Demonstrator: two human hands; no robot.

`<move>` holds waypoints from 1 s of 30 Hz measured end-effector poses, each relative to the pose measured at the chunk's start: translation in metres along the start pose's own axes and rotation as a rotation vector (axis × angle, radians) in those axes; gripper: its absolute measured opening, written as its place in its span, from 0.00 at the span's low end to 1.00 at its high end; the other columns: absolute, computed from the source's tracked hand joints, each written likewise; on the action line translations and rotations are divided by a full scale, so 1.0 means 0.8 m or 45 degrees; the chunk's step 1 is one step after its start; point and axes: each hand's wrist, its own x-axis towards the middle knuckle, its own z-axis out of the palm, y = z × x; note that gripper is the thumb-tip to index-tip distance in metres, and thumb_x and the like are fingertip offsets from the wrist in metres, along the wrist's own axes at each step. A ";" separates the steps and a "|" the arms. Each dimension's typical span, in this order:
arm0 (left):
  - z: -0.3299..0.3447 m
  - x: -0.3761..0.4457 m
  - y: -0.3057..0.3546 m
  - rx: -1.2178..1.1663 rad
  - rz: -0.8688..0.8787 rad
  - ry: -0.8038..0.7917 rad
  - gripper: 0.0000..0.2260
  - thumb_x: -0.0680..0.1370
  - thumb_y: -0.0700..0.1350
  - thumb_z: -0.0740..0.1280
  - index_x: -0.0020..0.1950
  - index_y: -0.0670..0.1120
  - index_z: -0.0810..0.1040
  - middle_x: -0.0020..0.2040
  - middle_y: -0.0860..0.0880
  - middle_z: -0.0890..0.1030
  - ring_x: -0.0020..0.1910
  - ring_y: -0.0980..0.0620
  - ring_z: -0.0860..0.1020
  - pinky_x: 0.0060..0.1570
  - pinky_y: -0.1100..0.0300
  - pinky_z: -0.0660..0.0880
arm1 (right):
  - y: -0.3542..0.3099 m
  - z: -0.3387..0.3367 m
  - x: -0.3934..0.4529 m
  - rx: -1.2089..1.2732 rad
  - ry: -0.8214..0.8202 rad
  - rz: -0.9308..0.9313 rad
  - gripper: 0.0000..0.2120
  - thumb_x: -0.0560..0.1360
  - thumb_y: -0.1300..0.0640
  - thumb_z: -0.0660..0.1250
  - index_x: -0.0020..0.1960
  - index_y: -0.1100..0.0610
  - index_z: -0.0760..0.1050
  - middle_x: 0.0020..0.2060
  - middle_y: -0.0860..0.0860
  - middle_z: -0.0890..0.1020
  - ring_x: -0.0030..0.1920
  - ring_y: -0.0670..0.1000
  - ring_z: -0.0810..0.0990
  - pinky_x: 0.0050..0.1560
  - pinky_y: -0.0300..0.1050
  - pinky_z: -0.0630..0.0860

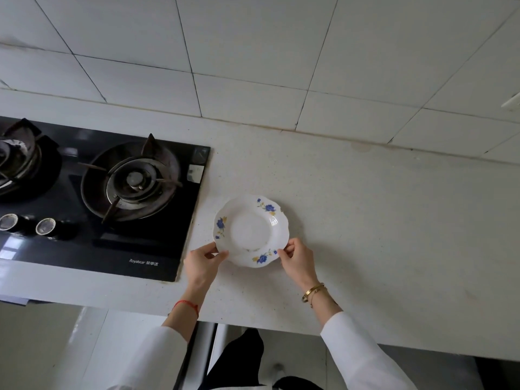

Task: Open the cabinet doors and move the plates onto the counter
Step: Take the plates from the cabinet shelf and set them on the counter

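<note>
A white plate (251, 229) with a scalloped rim and blue flower prints sits over the pale speckled counter (380, 226), just right of the stove. My left hand (203, 263) pinches its near-left rim. My right hand (298, 259) pinches its near-right rim. A second rim shows under the near edge, so it may be two stacked plates. Whether the plate rests on the counter or hovers just above it, I cannot tell. Part of a cabinet door (205, 358) shows below the counter edge, between my arms.
A black glass gas stove (112, 204) with two burners and two knobs lies at the left, its right edge close to the plate. A white tiled wall (253, 66) rises behind the counter. The counter's front edge runs under my forearms.
</note>
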 end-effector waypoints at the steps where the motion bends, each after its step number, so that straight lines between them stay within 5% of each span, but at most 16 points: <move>1: 0.001 0.000 -0.001 -0.004 0.001 0.002 0.08 0.72 0.43 0.74 0.51 0.46 0.86 0.37 0.53 0.83 0.34 0.59 0.78 0.34 0.70 0.70 | 0.001 0.000 -0.001 -0.003 -0.003 0.002 0.06 0.74 0.59 0.70 0.47 0.60 0.74 0.35 0.46 0.79 0.35 0.42 0.76 0.32 0.28 0.69; 8: 0.002 0.001 -0.004 0.028 0.017 0.002 0.08 0.72 0.44 0.74 0.50 0.47 0.85 0.35 0.59 0.81 0.33 0.59 0.78 0.33 0.70 0.70 | 0.001 0.000 -0.005 -0.013 -0.022 -0.008 0.07 0.74 0.58 0.70 0.46 0.60 0.74 0.33 0.44 0.77 0.34 0.43 0.76 0.30 0.28 0.70; 12: -0.006 0.005 -0.007 0.177 0.091 -0.029 0.10 0.73 0.49 0.74 0.52 0.47 0.84 0.42 0.52 0.84 0.33 0.55 0.77 0.33 0.66 0.72 | 0.000 -0.007 -0.007 -0.051 -0.057 -0.031 0.10 0.75 0.55 0.70 0.48 0.60 0.74 0.38 0.48 0.80 0.38 0.47 0.78 0.36 0.34 0.72; 15: -0.019 0.006 -0.008 0.391 0.178 0.062 0.19 0.75 0.54 0.70 0.63 0.46 0.79 0.51 0.50 0.83 0.43 0.51 0.79 0.41 0.57 0.77 | -0.003 -0.019 -0.008 -0.137 -0.067 -0.036 0.16 0.77 0.51 0.67 0.57 0.62 0.74 0.49 0.54 0.81 0.51 0.54 0.80 0.46 0.43 0.76; 19: -0.030 0.001 0.004 0.561 0.379 0.131 0.23 0.78 0.52 0.66 0.70 0.44 0.72 0.65 0.45 0.77 0.64 0.44 0.73 0.61 0.47 0.73 | -0.012 -0.043 -0.008 -0.314 -0.007 -0.114 0.27 0.79 0.47 0.63 0.72 0.61 0.63 0.68 0.58 0.72 0.69 0.58 0.68 0.66 0.51 0.71; 30: -0.055 -0.036 0.046 0.674 0.813 0.196 0.23 0.79 0.50 0.65 0.73 0.46 0.69 0.70 0.47 0.73 0.71 0.46 0.68 0.70 0.46 0.66 | -0.035 -0.088 -0.043 -0.370 0.299 -0.556 0.26 0.78 0.50 0.65 0.72 0.57 0.66 0.67 0.53 0.73 0.72 0.57 0.65 0.70 0.54 0.66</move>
